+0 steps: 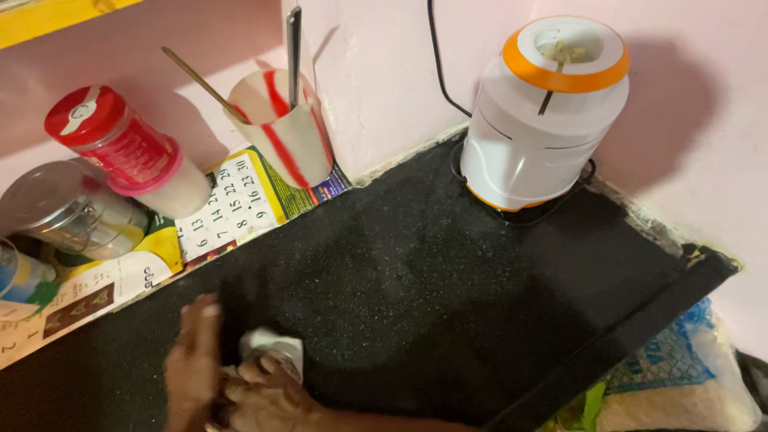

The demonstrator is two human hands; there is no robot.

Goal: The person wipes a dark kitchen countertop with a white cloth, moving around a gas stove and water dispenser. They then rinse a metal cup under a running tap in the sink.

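Note:
A small crumpled white cloth point(274, 346) lies on the black speckled countertop point(448, 288) near its front left. My right hand point(268, 394) comes in from the lower right and is closed on the near side of the cloth. My left hand point(192, 360) lies flat on the counter just to the left of the cloth, fingers pointing away from me, with nothing in it. Part of the cloth is hidden under my right fingers.
A white mixer base with an orange ring point(544, 112) stands in the back corner, with its black cord point(436, 56) up the pink wall. At back left are a red-striped cup point(280, 128) with utensils, a red-lidded jar point(120, 148), a steel tin point(64, 208) and calendar paper point(232, 200). A sack point(688, 384) sits below the counter edge.

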